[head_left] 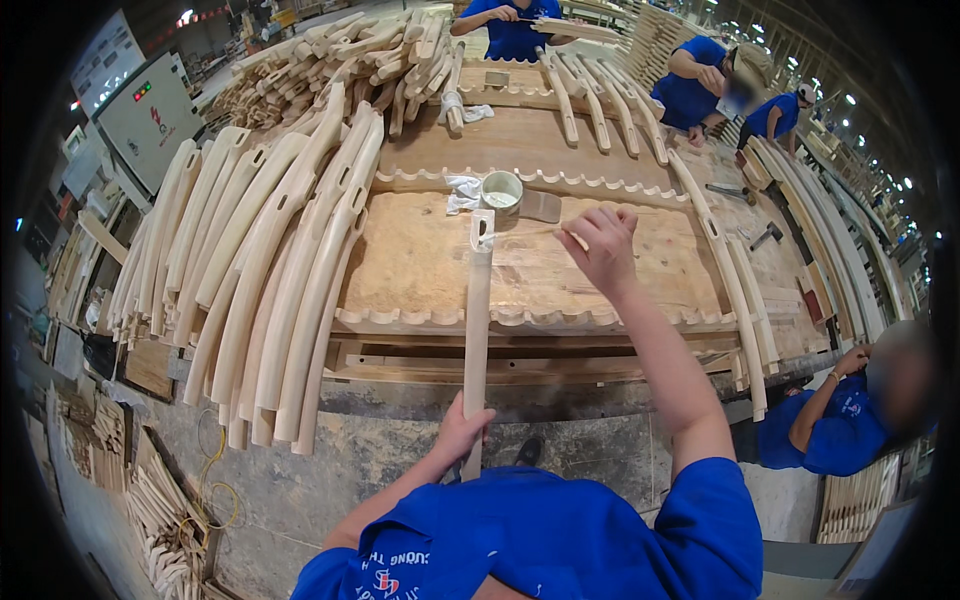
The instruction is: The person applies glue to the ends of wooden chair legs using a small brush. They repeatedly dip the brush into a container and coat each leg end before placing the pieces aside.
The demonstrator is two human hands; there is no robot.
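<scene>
My left hand (462,430) is wrapped round the lower part of a long pale wooden leg (478,310). The leg points away from me, its slotted far end resting over the workbench. Pinched in my right hand (602,248) is a thin light stick (535,234), which reaches left toward the slot. Whitish stuff shows at the slot, where the stick's tip is; whether the tip is a brush is too small to tell. Just beyond the slotted end stands an open can (501,192) with pale contents. A crumpled white cloth (462,196) lies left of it.
Many slotted wooden legs (270,260) lean along the bench's left side, with a heap (340,60) behind. Scalloped wooden rails (640,318) cross the workbench (420,260). A hammer (767,236) lies at right. Co-workers in blue (840,415) are at the right and far side.
</scene>
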